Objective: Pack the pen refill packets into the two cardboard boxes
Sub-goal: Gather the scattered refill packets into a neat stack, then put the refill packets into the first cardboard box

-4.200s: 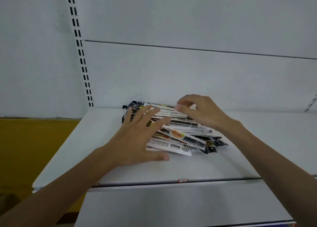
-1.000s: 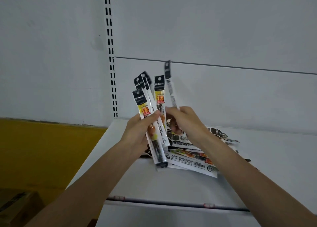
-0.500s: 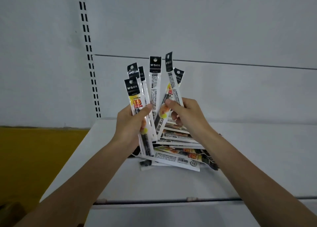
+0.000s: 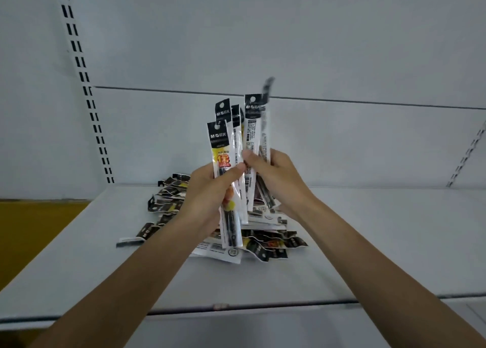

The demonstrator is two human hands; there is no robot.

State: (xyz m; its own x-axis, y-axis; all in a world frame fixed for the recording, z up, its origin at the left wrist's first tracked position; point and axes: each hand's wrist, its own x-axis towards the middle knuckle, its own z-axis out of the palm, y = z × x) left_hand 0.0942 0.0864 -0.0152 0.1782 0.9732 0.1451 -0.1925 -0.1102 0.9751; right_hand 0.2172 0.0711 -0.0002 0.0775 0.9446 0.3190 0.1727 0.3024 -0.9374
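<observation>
Several long pen refill packets (image 4: 223, 147) with black tops stand upright in a fan above the shelf. My left hand (image 4: 207, 192) grips the left part of the fan, thumb across the front packet. My right hand (image 4: 276, 179) pinches the right packets, one of them a blurred packet (image 4: 266, 110) sticking up highest. Under both hands a loose pile of refill packets (image 4: 263, 245) lies on the white shelf (image 4: 368, 242). No cardboard box is in view.
A white back panel with slotted uprights (image 4: 86, 89) rises behind the shelf. A yellow surface (image 4: 31, 232) lies lower left, beyond the shelf's left edge. A second white shelf edge (image 4: 236, 321) runs below the front lip.
The fan of packets has drawn closer together between my hands. My right hand has shifted one packet, now blurred, up at the right. The view has shifted slightly.
</observation>
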